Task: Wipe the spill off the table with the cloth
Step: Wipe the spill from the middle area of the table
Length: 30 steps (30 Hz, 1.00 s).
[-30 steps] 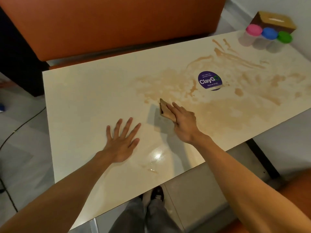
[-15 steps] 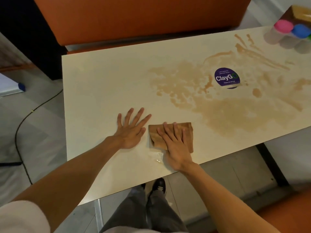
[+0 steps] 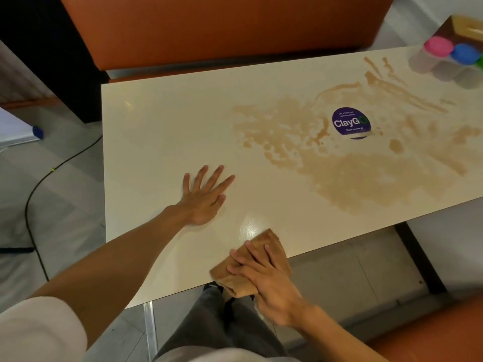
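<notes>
left grip (image 3: 203, 202) flat and empty, right grip (image 3: 271, 286) is pressing the cloth (image 3: 270, 239) flat-fingered at the near bench (image 3: 162, 131) edge, needing firm passes over the spill (image 3: 352, 184).

Cream table (image 3: 162, 131), brown spill (image 3: 366, 178), tan cloth (image 3: 235, 280), purple sticker (image 3: 351, 123), seemingly pink and blue lids (image 3: 438, 46)

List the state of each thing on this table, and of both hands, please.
Cream rectangular table, stained on its right half, glossy by the near edge.
Light brown spill, spread out, not wiped.
Brown folded cloth, pressed at the near edge, partly overhanging.
Right hand, flat on the cloth, fingers straight.
Left hand, flat on the table, fingers spread.
Pink-lidded clear jar, closed.
Blue-lidded clear jar, closed.
</notes>
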### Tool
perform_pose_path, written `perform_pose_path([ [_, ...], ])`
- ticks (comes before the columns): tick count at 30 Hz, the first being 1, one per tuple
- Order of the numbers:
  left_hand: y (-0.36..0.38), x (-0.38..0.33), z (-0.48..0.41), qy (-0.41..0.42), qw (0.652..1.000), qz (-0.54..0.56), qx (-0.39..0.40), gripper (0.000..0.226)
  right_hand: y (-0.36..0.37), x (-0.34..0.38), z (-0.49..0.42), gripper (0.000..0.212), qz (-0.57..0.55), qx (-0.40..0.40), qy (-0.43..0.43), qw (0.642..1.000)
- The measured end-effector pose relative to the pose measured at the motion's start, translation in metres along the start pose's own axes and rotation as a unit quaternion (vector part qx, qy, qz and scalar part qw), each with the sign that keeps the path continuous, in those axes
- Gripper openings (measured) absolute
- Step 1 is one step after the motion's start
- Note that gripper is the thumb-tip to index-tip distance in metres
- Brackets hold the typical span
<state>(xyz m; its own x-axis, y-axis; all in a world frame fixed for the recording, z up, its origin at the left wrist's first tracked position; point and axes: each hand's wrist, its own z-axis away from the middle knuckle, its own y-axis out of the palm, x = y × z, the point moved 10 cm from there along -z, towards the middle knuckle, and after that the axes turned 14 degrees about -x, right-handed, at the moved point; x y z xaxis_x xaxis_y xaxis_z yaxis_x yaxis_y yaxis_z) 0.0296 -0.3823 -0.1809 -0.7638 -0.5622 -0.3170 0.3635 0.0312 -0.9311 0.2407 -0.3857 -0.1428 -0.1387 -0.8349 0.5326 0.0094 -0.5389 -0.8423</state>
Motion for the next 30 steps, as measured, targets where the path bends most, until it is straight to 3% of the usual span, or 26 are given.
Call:
perform_pose_path([
  [5, -0.011, 0.0, 0.007, -0.012, 0.999, 0.043, -0.031, 0.053, -0.03, 0.004, 0.012, 0.054, -0.083, 0.044, 0.029, 0.995],
  [9, -0.014, 0.017, 0.026, -0.053, 0.997, 0.019, -0.058, 0.057, -0.09, -0.009, -0.021, 0.05, -0.265, -0.041, 0.113, 0.957],
  [12, -0.002, 0.024, 0.042, -0.05, 0.997, -0.025, -0.047, 0.058, -0.133, -0.027, -0.066, 0.054, -0.198, -0.168, 0.082, 0.962],
  [14, 0.002, 0.025, 0.043, -0.046, 0.997, -0.031, -0.044, 0.057, -0.132, -0.033, -0.1, 0.064, -0.084, -0.183, 0.051, 0.978],
  [16, 0.004, 0.027, 0.042, -0.049, 0.998, -0.027, -0.039, 0.057, -0.099, -0.04, -0.121, 0.074, 0.056, -0.114, 0.042, 0.991],
  [18, 0.005, 0.027, 0.042, -0.049, 0.998, -0.026, -0.033, 0.057, -0.055, -0.046, -0.117, 0.076, 0.124, -0.033, 0.04, 0.991],
  [24, 0.008, 0.03, 0.042, -0.057, 0.997, -0.038, -0.024, 0.057, -0.008, -0.037, -0.071, 0.076, 0.147, 0.019, -0.04, 0.988],
  [30, 0.008, 0.03, 0.04, -0.061, 0.997, -0.031, -0.025, 0.056, -0.012, -0.028, -0.022, 0.075, 0.133, 0.067, -0.112, 0.982],
])
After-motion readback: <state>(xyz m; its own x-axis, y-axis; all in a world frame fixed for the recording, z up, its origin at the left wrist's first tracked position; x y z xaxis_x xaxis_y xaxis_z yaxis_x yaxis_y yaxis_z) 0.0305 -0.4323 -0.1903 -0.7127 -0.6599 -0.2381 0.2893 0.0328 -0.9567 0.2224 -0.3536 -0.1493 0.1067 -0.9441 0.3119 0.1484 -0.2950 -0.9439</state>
